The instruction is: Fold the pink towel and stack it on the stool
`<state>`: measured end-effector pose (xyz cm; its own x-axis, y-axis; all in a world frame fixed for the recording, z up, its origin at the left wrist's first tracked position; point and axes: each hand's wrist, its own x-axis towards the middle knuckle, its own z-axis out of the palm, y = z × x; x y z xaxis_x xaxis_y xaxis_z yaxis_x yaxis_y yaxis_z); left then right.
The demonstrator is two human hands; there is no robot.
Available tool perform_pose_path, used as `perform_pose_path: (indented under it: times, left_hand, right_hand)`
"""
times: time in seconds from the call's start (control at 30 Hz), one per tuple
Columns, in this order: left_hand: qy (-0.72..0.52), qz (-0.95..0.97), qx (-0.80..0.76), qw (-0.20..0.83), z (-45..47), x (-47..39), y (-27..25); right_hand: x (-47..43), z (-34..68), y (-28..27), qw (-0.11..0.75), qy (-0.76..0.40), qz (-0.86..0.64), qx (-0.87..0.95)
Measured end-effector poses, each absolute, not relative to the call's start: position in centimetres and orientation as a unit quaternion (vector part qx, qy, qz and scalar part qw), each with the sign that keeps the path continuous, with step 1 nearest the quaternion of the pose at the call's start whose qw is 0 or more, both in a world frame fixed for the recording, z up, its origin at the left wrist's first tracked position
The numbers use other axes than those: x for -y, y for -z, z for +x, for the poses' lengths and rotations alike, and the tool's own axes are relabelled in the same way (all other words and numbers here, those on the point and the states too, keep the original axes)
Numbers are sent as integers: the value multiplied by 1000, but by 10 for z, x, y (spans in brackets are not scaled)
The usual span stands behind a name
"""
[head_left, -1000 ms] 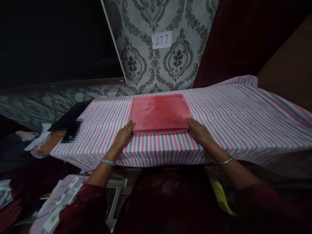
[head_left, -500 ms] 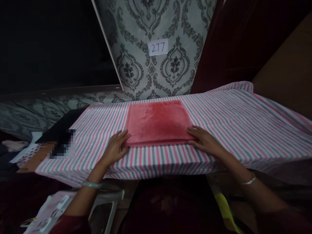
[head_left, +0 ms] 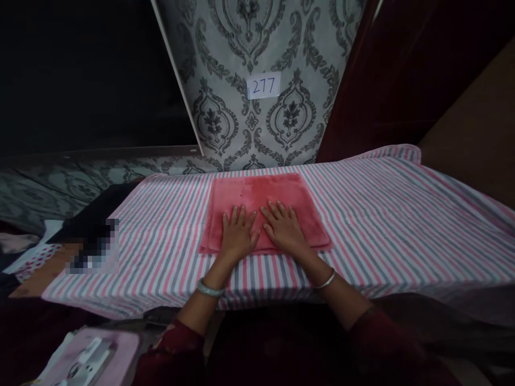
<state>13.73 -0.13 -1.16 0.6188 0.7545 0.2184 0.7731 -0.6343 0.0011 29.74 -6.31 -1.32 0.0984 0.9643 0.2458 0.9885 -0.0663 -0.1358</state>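
Observation:
A folded pinkish-red plush cloth lies flat on a striped pink, grey and white sheet. My left hand rests palm down on the near left part of the cloth, fingers spread. Beside it, my right hand lies flat on the near middle of the cloth, its fingers also apart. The thumbs point toward each other with a small gap between them. Layered edges of the cloth show along its near side. Both palms are hidden from view.
A large dark screen stands behind on the left. The patterned wall carries a paper reading 277. A dark red panel rises at the back right. A pink item with white parts sits low at the left.
Both hands have moved inward from the cloth's left and right near corners onto its top, with fingers now spread flat. The view has shifted slightly.

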Motion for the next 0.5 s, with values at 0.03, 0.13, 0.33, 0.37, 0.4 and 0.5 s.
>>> perform_pose_path:
  times: [0.03, 0.13, 0.33, 0.37, 0.4, 0.5]
  left_hand:
    - [98, -900, 423, 47, 136, 1, 13]
    - [94, -901, 421, 47, 135, 1, 12]
    - [110, -901, 417, 52, 134, 3, 9]
    - [110, -901, 417, 51, 130, 2, 8]
    - [109, -898, 422, 51, 125, 1, 8]
    - [103, -879, 461, 58, 103, -2, 5]
  right_hand:
    - [64, 298, 15, 134, 43, -730, 669]
    - [64, 299, 15, 134, 42, -730, 669]
    - [61, 305, 19, 142, 56, -723, 673]
    - [63, 310, 21, 141, 57, -726, 671]
    - [65, 317, 23, 139, 59, -731, 666]
    - [77, 340, 29, 132, 71, -756, 637]
